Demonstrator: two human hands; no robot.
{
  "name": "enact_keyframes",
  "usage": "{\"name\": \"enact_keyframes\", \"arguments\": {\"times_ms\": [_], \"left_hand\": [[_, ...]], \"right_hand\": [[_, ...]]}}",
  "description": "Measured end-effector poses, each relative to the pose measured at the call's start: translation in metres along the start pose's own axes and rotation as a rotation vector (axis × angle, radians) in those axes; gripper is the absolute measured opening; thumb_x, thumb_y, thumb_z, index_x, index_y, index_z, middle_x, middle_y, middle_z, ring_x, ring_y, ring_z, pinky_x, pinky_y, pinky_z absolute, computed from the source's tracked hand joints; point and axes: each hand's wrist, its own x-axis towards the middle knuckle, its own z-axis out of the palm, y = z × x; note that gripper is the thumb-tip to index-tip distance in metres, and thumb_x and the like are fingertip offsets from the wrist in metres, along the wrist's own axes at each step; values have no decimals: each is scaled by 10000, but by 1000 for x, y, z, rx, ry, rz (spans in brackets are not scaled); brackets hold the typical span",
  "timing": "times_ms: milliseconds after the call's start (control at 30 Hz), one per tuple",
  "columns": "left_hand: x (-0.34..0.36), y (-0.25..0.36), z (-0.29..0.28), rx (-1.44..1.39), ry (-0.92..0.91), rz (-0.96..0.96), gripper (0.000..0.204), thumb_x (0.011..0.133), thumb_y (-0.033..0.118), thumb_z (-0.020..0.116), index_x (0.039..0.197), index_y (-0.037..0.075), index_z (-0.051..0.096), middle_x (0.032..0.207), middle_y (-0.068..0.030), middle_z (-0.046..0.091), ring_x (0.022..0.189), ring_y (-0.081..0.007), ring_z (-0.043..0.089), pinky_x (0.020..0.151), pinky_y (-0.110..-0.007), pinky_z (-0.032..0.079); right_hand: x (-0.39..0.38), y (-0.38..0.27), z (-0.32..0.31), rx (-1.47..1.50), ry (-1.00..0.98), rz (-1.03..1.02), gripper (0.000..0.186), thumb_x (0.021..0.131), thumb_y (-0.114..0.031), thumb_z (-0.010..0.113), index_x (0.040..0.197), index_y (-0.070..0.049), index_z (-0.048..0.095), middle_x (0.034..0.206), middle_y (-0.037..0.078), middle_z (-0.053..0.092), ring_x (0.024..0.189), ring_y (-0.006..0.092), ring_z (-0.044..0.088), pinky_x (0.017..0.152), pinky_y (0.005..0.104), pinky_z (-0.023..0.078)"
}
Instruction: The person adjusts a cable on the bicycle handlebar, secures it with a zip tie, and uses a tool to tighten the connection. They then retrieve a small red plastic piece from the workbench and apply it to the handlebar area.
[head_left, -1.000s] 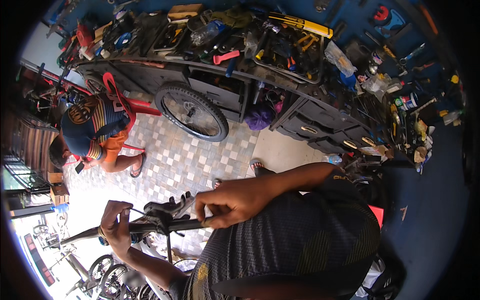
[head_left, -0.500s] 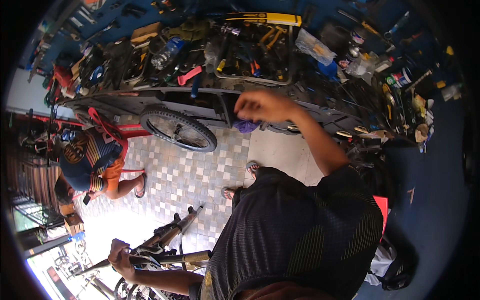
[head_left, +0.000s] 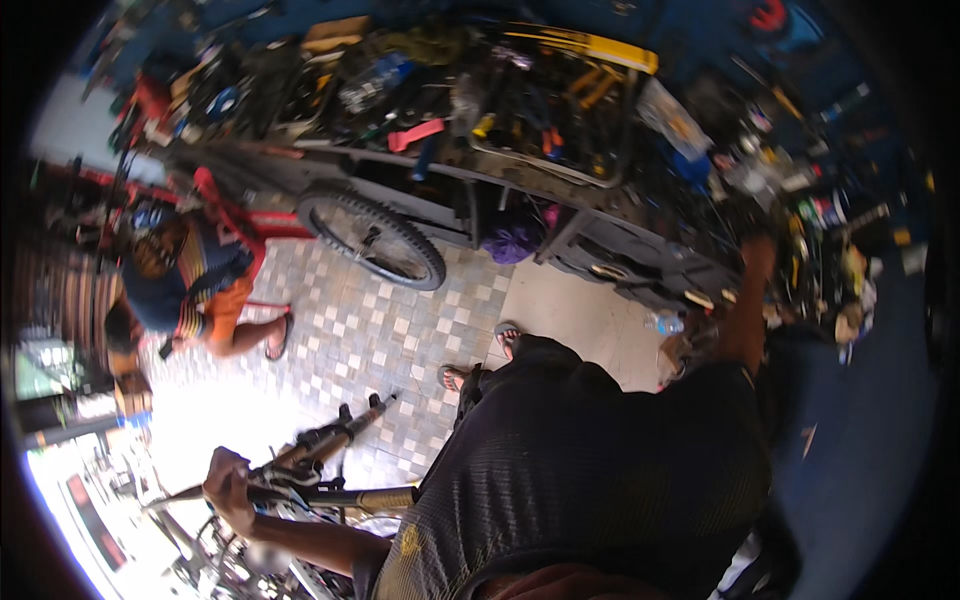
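My left hand (head_left: 228, 492) is closed on the handlebar (head_left: 333, 497) of a bicycle at the lower left, with a grip on its near end against my dark shirt. Above the bar, a metal bike part (head_left: 345, 430) points up and right. My right arm reaches to the cluttered workbench (head_left: 610, 205) at the right; my right hand (head_left: 757, 238) is blurred among dark tools there, its fingers hidden, so I cannot tell whether it holds anything.
A person (head_left: 190, 280) in a striped top sits at the left on a red chair (head_left: 230, 210). A loose bike wheel (head_left: 370, 235) leans by the bench. Tools and packets crowd the bench top; several bicycles (head_left: 160, 515) stand at the bright lower left.
My right hand has left the handlebar, moved up across the middle, then rightward onto the bench's right part. My left hand stays on the bar, which sits somewhat lower in view.
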Motion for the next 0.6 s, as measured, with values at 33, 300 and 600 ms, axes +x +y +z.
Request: {"name": "enact_keyframes", "arguments": {"times_ms": [33,300,600], "left_hand": [[-2,81,2,151,9,20,120,790,-25,571,853,-26,673,780,-80,580,725,-154,473,643,-298,342],[-7,65,4,55,56,-28,192,713,-93,574,854,-51,699,777,-89,613,711,-150,507,642,-285,366],[-22,120,19,145,138,-53,81,767,-57,654,839,-47,692,765,-76,619,709,-145,500,614,-296,348]], "right_hand": [[-47,-79,30,443,-357,292,588,864,-425,678,1314,-47,658,1326,241,657,1226,413,645,1012,523,522],[-57,-53,40,283,-236,0,586,770,-145,745,1325,-26,603,1251,222,686,1189,439,642,1019,524,490],[-11,-116,32,379,-288,54,435,895,-355,638,1162,-24,729,1286,209,684,1132,442,649,984,529,522]]}}
